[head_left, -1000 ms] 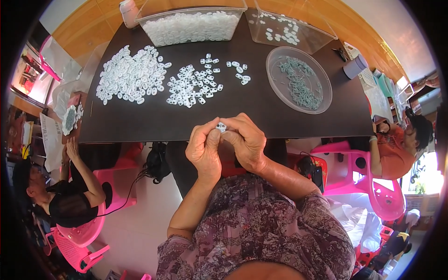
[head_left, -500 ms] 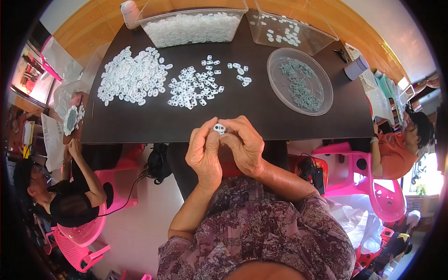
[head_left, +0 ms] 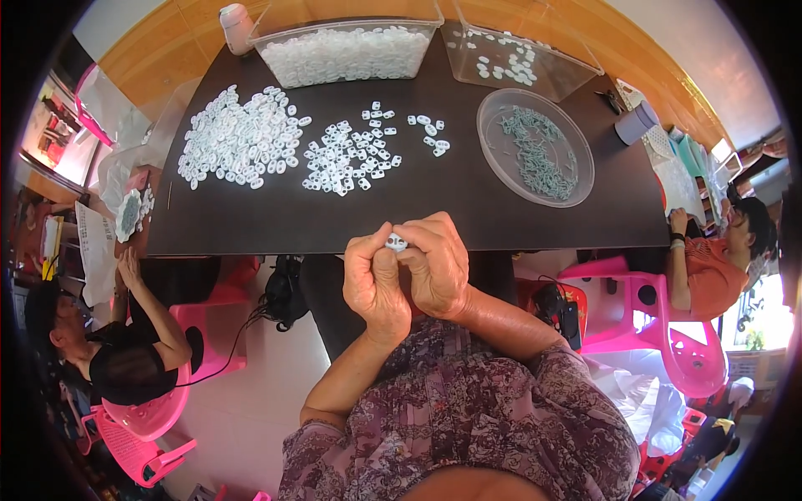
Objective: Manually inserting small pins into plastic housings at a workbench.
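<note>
At the near edge of the dark table, my left hand (head_left: pixel 373 284) and my right hand (head_left: pixel 436 265) pinch one small white plastic piece (head_left: pixel 396 242) between their fingertips. Dark holes show in its face; the fingers cover its sides. Beyond the hands lies a cluster of small white two-holed pieces (head_left: pixel 347 159), with a few more pieces (head_left: pixel 429 129) to its right. A larger pile of white oval pieces (head_left: pixel 238 138) spreads at the left. On the right, a round clear tray (head_left: pixel 493 171) holds many thin grey-green pins (head_left: pixel 543 159).
A clear bin (head_left: pixel 334 81) full of white pieces stands at the back, beside another clear bin (head_left: pixel 568 79) with fewer. A lilac cup (head_left: pixel 637 123) is at the right, a white bottle (head_left: pixel 237 29) at the back left. Co-workers sit on pink chairs at both sides.
Both hands have shifted slightly right and nearer to me, and the white piece has tilted between the fingertips. The co-worker at the right has raised a hand.
</note>
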`<state>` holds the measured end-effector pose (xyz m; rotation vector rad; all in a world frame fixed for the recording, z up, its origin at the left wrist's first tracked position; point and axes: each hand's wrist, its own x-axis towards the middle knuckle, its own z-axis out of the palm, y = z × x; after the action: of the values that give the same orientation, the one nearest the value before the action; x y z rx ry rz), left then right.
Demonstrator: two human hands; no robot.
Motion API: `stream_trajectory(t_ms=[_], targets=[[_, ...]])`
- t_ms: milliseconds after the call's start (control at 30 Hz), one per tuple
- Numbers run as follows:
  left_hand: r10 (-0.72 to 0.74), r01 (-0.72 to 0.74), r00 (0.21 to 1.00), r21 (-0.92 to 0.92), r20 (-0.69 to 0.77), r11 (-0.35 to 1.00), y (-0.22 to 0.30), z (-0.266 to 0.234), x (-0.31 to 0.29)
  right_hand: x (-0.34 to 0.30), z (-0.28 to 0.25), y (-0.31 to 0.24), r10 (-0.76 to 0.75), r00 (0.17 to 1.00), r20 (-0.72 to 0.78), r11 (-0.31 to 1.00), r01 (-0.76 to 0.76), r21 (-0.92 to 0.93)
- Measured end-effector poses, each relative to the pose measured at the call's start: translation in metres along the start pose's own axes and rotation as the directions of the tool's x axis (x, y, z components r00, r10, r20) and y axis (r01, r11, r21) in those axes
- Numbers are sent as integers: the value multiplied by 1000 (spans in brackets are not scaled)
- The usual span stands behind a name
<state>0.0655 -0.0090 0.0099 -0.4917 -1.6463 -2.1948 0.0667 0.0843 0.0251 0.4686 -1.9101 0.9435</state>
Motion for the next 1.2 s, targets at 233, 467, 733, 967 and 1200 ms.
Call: stream_trajectory(t_ms=[233,467,733,967,1200], targets=[[44,-43,998,37,-46,998,3,2,4,3,1,-2,-7,1000,17,1000,7,19],[42,-43,998,-16,-36,999,4,1,5,-1,6,-4,47,999,-16,997,-45,61],[64,-62,997,39,-48,997,1,2,1,-4,6,-1,19,1000,-16,999,-18,34],[156,-145,985,136,-79,980,3,5,3,-2,5,-2,-10,1000,-16,999,11,52],[148,-134,987,168,-69,977,-6,3,2,-7,9,5,-38,999,-25,999,38,23]])
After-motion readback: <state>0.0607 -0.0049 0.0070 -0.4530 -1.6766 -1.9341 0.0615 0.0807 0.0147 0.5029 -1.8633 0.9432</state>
